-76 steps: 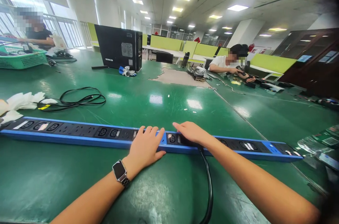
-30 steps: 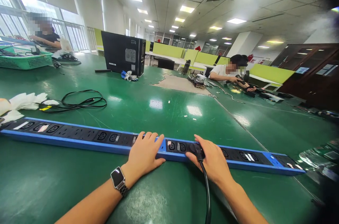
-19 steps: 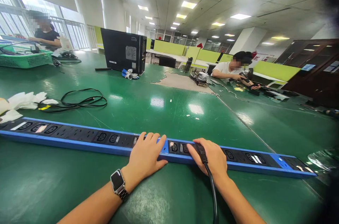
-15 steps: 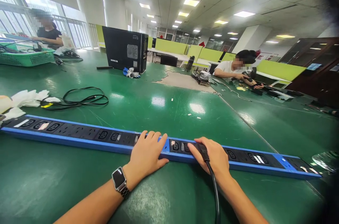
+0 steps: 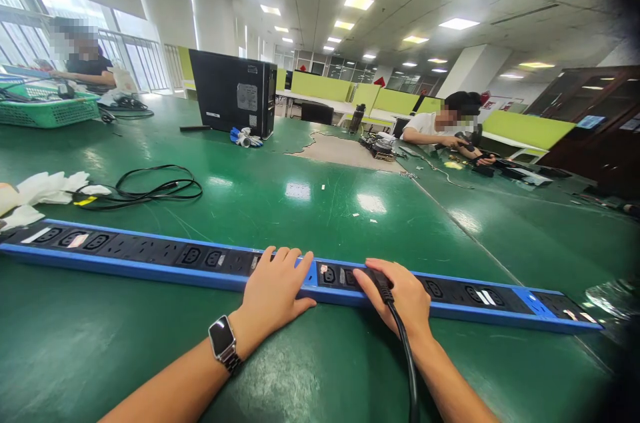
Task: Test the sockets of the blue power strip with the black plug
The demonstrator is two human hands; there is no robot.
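From the head view, the right hand is pinching a black plug into the blue power strip lying across the green table. Just left of that grip, the left hand is pressing flat, fingers spread, on the strip.

Right hand shifted from flat atop power strip to gripping plug.

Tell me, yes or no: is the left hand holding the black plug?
No, the left hand lies flat on the long blue power strip; the right hand grips the black plug.
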